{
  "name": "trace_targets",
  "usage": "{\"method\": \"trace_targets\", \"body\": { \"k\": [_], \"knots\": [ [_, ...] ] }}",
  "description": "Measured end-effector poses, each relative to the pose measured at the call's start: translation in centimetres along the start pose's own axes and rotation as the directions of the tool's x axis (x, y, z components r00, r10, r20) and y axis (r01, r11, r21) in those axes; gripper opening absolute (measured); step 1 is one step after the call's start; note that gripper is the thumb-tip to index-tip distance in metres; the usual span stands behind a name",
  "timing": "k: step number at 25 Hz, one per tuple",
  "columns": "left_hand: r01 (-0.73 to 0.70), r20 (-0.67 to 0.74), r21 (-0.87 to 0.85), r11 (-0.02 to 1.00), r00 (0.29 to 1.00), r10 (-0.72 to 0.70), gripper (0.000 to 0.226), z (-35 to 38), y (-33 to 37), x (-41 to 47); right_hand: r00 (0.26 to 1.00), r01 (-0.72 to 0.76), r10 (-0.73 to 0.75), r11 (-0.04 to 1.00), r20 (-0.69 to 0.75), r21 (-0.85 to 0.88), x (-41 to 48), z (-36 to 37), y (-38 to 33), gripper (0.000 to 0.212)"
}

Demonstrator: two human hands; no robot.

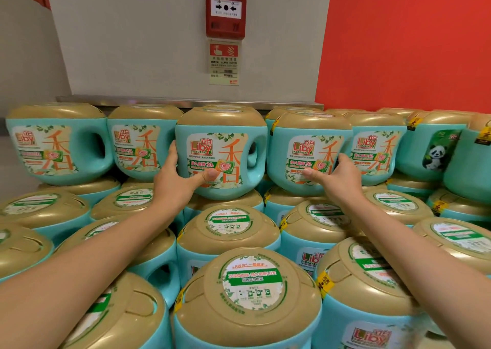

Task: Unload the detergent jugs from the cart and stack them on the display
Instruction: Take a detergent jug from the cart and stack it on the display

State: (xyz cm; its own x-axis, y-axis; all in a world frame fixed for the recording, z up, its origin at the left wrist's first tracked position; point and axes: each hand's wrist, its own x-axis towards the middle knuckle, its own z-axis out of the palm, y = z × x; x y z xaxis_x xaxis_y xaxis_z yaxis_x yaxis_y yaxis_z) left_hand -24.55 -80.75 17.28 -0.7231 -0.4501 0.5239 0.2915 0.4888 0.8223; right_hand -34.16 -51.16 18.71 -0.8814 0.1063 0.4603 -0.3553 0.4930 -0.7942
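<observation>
Teal detergent jugs with gold lids fill the stepped display (249, 290). On the top back row, my left hand (176, 174) grips the lower left side of the middle jug (220, 152), thumb across its front label. My right hand (336, 174) holds the lower right side of the jug beside it (305, 152), thumb on the label. Both jugs stand upright on the lids of the row below. No cart is in view.
More jugs stand left (58, 141) and right, including a panda-label jug (435, 149). Behind them are a grey wall with a metal ledge (186, 102), a red fire alarm box (225, 11) and a red wall (411, 43) at right.
</observation>
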Motion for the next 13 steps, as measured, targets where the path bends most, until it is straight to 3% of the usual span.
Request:
{"method": "trace_targets", "body": {
  "k": [8,13],
  "knots": [
    [0.001,0.079,0.037,0.999,0.997,-0.004,0.094,0.43,0.36,0.49,1.0,0.004,-0.004,1.0,-0.018,-0.017,-0.09,-0.2,-0.09,0.053],
    [0.01,0.073,0.049,0.999,0.997,-0.014,0.091,0.32,0.43,0.55,0.999,-0.009,0.005,0.996,-0.04,-0.091,-0.65,-0.17,-0.2,0.064]
  ]
}}
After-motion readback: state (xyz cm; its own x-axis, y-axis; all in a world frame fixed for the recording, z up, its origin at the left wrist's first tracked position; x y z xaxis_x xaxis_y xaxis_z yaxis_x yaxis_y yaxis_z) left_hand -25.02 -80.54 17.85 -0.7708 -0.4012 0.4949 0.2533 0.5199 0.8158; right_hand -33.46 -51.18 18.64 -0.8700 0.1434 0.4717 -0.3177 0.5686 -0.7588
